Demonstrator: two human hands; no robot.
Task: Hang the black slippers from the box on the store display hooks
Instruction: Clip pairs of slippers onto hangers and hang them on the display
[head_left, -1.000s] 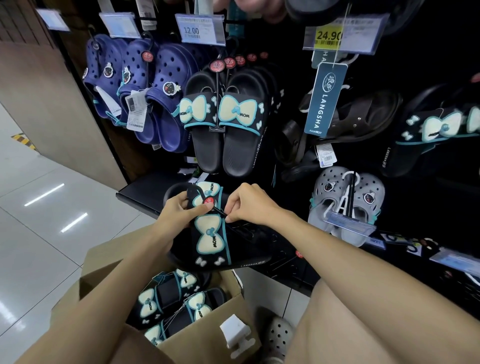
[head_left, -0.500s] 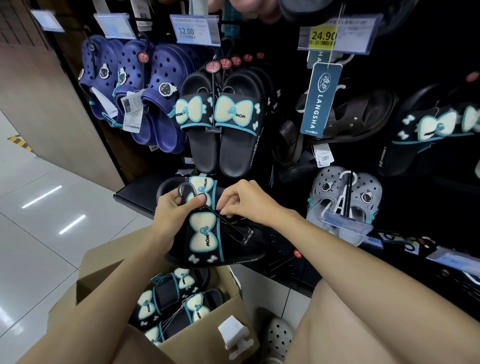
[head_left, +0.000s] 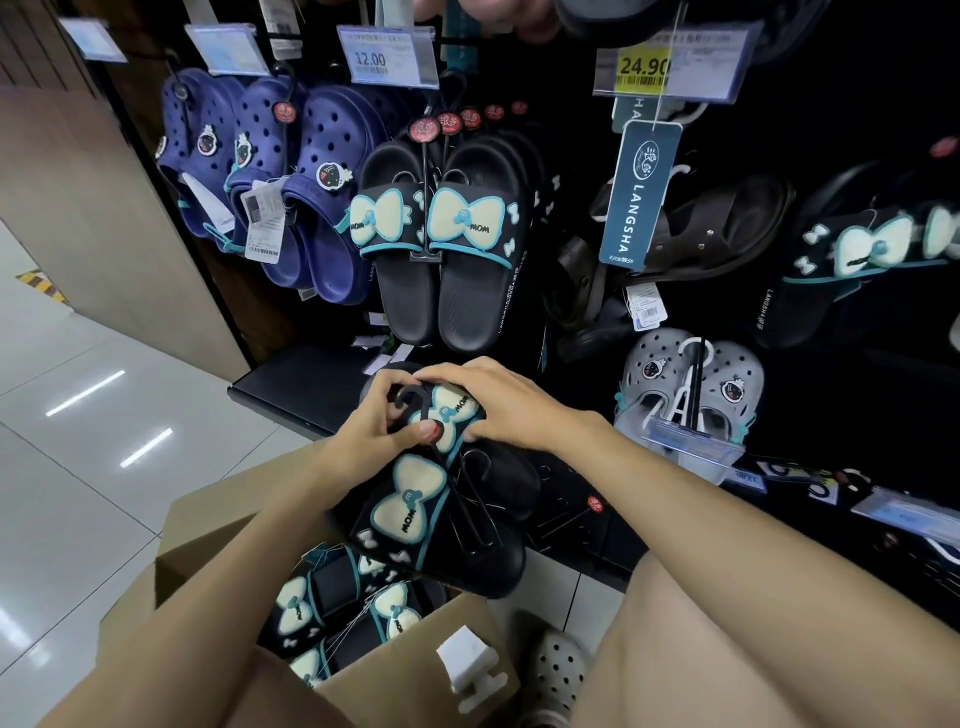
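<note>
Black slippers (head_left: 431, 514): the pair we hold sits low at centre, just above the box, clipped on a black plastic hanger.
Left hand (head_left: 371, 431): our fingers curl round the hanger hook (head_left: 410, 397) and the upper slipper's edge, the thumb pressing near the red round tag; it grips firmly.
Right hand (head_left: 506, 410): it lies over the upper slipper from 3 o'clock, fingers bent down over the far rim, holding it; how tightly we cannot tell, as the fingertips are hidden.
Why held so: we judge that the two hands steady the pair and free the hook, so that it can be turned up toward a display peg.
Long axis: the lower slipper runs from about 1 o'clock down to 7 o'clock, strap and bow facing us, the wider sole end at 5 o'clock; the hook end points up toward 12 o'clock, at the rack.
Box (head_left: 208, 530): cardboard, open, below our hands at 6 o'clock, with more bow slippers (head_left: 337, 613) lying inside, still to hang.
Hung pair (head_left: 441, 239): the same model, on its peg at 12 o'clock, heels down; we take this as the target row.
Neighbours: blue clogs (head_left: 291, 187) at 10 o'clock, grey clogs (head_left: 691, 395) at 3 o'clock, a 12.00 price tag (head_left: 387, 54) above.
</note>
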